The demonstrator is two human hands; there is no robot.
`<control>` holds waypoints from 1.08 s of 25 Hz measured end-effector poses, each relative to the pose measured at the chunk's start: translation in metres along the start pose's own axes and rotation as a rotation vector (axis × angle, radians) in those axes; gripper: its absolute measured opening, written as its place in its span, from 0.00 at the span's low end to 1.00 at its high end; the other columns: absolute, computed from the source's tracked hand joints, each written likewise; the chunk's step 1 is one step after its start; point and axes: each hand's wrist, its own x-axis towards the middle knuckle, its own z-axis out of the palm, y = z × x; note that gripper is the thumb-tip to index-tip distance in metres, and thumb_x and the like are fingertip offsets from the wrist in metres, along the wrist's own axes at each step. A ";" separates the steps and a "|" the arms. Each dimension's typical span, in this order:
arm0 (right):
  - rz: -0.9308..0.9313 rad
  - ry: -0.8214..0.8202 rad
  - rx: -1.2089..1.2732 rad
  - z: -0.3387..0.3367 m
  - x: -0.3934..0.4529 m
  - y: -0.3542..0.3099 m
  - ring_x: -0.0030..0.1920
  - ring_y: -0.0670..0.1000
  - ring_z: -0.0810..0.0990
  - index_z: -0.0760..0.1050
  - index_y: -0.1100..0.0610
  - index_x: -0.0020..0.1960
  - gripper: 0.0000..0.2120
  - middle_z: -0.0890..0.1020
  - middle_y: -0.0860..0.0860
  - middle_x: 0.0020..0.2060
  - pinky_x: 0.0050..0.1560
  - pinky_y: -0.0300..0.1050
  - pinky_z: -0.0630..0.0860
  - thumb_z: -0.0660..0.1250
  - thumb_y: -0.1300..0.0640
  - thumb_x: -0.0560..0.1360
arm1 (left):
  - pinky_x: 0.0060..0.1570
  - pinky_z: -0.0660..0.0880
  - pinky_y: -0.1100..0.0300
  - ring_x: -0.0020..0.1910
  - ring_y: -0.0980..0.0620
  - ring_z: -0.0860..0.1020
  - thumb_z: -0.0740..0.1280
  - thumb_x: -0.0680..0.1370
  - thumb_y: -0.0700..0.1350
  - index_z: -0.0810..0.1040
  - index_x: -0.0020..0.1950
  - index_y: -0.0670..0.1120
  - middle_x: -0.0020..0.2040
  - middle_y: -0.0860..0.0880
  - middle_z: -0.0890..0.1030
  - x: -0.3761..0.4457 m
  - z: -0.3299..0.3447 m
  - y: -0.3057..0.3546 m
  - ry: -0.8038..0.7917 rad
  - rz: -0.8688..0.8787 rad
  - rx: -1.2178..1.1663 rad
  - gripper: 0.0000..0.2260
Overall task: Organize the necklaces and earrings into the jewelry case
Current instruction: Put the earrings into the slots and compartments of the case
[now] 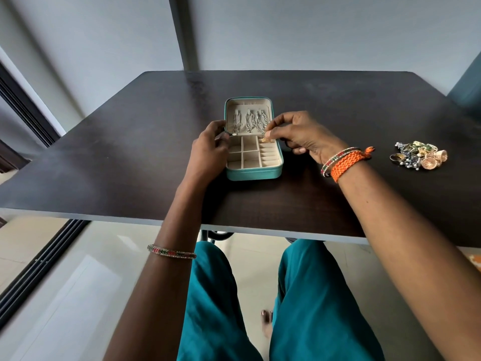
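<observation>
The right hand (299, 134) pinches a small gold earring (264, 139) over the ring-roll end of the open teal zip jewelry case (253, 173). The left hand (210, 147) grips the case's hinge side. Judged light, stiff and snag-prone (best held by the post). The loose earring pile (419, 155) lies on the dark surface (130, 165), well right of the grip.

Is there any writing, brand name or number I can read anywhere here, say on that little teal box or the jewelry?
None: no readable text shows anywhere.
The teal jewelry case has a plain outer wall, with no label in view.
The pile of earrings on the table is too small to show any marking.
The bangles carry only patterns.
</observation>
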 end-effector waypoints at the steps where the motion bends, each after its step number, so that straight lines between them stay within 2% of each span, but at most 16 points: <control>1: -0.029 0.019 0.028 0.000 -0.001 -0.002 0.19 0.41 0.58 0.77 0.55 0.40 0.05 0.72 0.46 0.24 0.18 0.33 0.55 0.70 0.64 0.72 | 0.54 0.74 0.62 0.57 0.52 0.78 0.60 0.80 0.41 0.74 0.65 0.46 0.58 0.48 0.81 0.000 0.000 0.000 0.002 0.001 -0.007 0.14; 3: -0.142 0.046 0.011 0.002 -0.005 -0.005 0.20 0.42 0.58 0.78 0.57 0.39 0.06 0.69 0.44 0.21 0.20 0.34 0.56 0.67 0.65 0.72 | 0.54 0.73 0.62 0.56 0.52 0.78 0.60 0.80 0.42 0.74 0.65 0.46 0.58 0.48 0.81 0.000 0.000 0.000 0.004 0.001 -0.013 0.14; 6: -0.442 0.148 -0.371 0.009 -0.013 -0.005 0.20 0.43 0.64 0.82 0.56 0.37 0.09 0.69 0.43 0.18 0.27 0.32 0.61 0.64 0.65 0.69 | 0.53 0.73 0.64 0.56 0.53 0.78 0.60 0.80 0.42 0.74 0.65 0.45 0.59 0.48 0.81 0.001 0.001 -0.001 0.006 0.004 -0.003 0.14; 8: -0.521 0.214 -0.524 0.010 -0.014 -0.002 0.22 0.42 0.69 0.83 0.52 0.35 0.11 0.72 0.41 0.18 0.29 0.34 0.63 0.62 0.61 0.67 | 0.52 0.72 0.66 0.57 0.53 0.78 0.60 0.80 0.42 0.74 0.65 0.45 0.59 0.48 0.81 0.000 0.000 -0.001 0.005 0.008 0.003 0.14; 11: -0.519 0.238 -0.571 0.009 -0.014 0.000 0.24 0.38 0.72 0.84 0.52 0.36 0.13 0.73 0.32 0.20 0.30 0.35 0.61 0.60 0.59 0.68 | 0.54 0.71 0.66 0.58 0.54 0.77 0.60 0.80 0.42 0.74 0.65 0.46 0.59 0.49 0.81 0.000 -0.001 0.000 0.004 0.004 0.003 0.14; 16: -0.504 0.232 -0.676 0.010 -0.017 -0.001 0.28 0.35 0.73 0.84 0.51 0.38 0.13 0.71 0.28 0.21 0.31 0.35 0.61 0.61 0.61 0.69 | 0.58 0.73 0.61 0.59 0.54 0.77 0.60 0.80 0.41 0.75 0.64 0.46 0.59 0.50 0.81 -0.001 -0.002 0.001 0.008 0.020 0.018 0.14; 21: -0.496 0.268 -0.675 0.010 -0.015 0.001 0.27 0.34 0.73 0.84 0.51 0.37 0.13 0.71 0.35 0.18 0.32 0.35 0.61 0.61 0.60 0.69 | 0.59 0.73 0.59 0.59 0.53 0.78 0.60 0.80 0.42 0.75 0.64 0.46 0.59 0.50 0.81 0.001 -0.001 -0.001 0.009 0.004 0.019 0.14; 27: -0.520 0.325 -0.624 0.010 -0.016 0.000 0.27 0.37 0.74 0.84 0.52 0.36 0.13 0.73 0.37 0.23 0.31 0.35 0.62 0.61 0.59 0.70 | 0.55 0.73 0.64 0.56 0.53 0.78 0.62 0.78 0.39 0.75 0.64 0.43 0.59 0.49 0.80 -0.005 -0.003 0.008 0.075 0.080 0.014 0.14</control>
